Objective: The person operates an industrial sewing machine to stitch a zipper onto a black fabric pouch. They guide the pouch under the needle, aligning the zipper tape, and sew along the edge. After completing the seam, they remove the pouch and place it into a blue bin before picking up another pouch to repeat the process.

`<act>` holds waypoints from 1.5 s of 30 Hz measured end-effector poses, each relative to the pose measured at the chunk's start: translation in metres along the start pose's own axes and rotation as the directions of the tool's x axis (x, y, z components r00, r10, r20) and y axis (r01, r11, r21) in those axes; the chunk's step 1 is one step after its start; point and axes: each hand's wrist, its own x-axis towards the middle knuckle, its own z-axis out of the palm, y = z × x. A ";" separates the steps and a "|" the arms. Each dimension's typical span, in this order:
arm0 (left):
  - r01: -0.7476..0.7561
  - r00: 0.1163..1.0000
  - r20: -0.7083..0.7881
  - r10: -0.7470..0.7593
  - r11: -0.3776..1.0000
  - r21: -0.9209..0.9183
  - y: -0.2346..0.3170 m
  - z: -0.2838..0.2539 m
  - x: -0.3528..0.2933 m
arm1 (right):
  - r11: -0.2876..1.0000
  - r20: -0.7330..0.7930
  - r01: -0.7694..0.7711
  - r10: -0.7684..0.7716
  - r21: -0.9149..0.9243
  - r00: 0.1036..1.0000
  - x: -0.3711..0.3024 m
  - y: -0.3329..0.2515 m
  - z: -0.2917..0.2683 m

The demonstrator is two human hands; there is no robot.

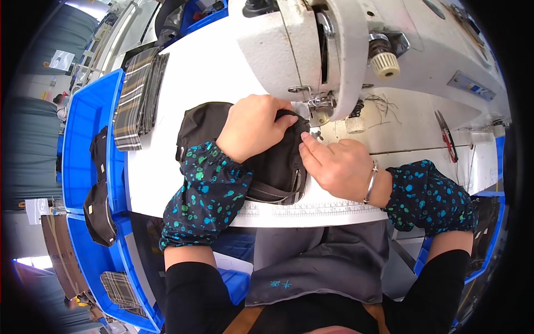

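Note:
A dark brown-black fabric pouch (203,123) with a metal zipper (272,195) along its near edge lies on the white sewing table. Its far right edge reaches the presser foot (320,116) of a white sewing machine (347,61). My left hand (253,127) lies over the pouch, thumb and curled fingers closed on the fabric beside the foot. From the right, my right hand (340,166) pinches the pouch's right edge between thumb and fingers, just nearer to me than the foot. The needle point itself is hidden.
Red-handled scissors (448,136) and loose threads (384,106) lie right of the machine. A stack of plaid fabric pieces (139,94) sits at the left, next to blue bins (71,161) holding dark pouches. A printed ruler strip (334,209) runs along the front edge.

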 end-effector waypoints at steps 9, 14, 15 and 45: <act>0.047 0.999 -0.026 -0.046 0.998 0.040 -0.001 0.005 0.001 | 0.999 0.004 -0.003 0.003 -0.042 1.000 0.001 -0.002 -0.002; 0.093 0.995 -0.043 -0.091 0.995 0.044 0.007 0.004 -0.001 | 0.999 0.014 0.016 -0.016 -0.045 1.000 0.000 -0.001 -0.003; 0.068 0.995 -0.074 -0.064 0.996 0.055 0.006 0.005 -0.001 | 0.999 0.017 0.015 -0.014 -0.041 1.000 0.000 -0.001 -0.003; -0.076 0.966 -0.240 0.101 0.991 0.109 -0.005 0.029 0.019 | 0.995 0.066 -0.069 0.074 -0.071 0.995 0.003 0.013 -0.010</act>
